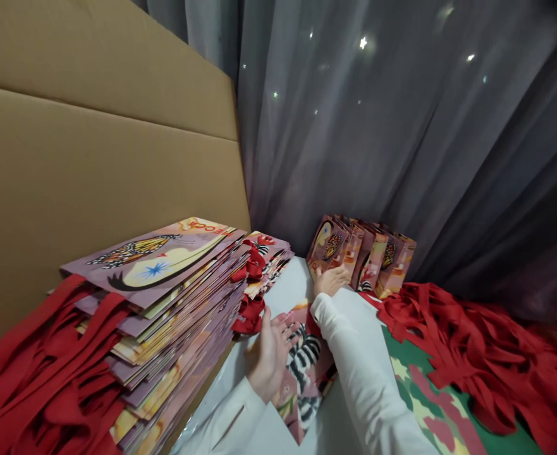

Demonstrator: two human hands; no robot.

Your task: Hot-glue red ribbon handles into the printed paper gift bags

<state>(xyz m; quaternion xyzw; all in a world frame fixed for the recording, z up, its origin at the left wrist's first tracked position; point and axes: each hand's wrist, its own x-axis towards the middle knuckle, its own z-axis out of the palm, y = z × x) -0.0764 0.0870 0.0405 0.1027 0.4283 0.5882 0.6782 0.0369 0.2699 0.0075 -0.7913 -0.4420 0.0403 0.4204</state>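
My left hand (269, 354), palm turned up and fingers stretched out, is at the edge of a pink paper gift bag (301, 363) with a black-and-white striped print, which lies on the white surface. Whether the fingers press on the bag I cannot tell. Farther forward, my right hand (330, 280) has its fingers extended against the lower front of several small printed gift bags (375, 256) standing upright in a row. Its forearm passes over the right side of the lying bag.
At left rises a tall stack of flat printed bags (164, 259) with red ribbon handles (45, 360). A smaller stack (269, 243) lies behind it. A cardboard panel (117, 151) and a grey curtain (354, 139) stand behind. Red ribbons (468, 347) cover a green patterned sheet (408, 354).
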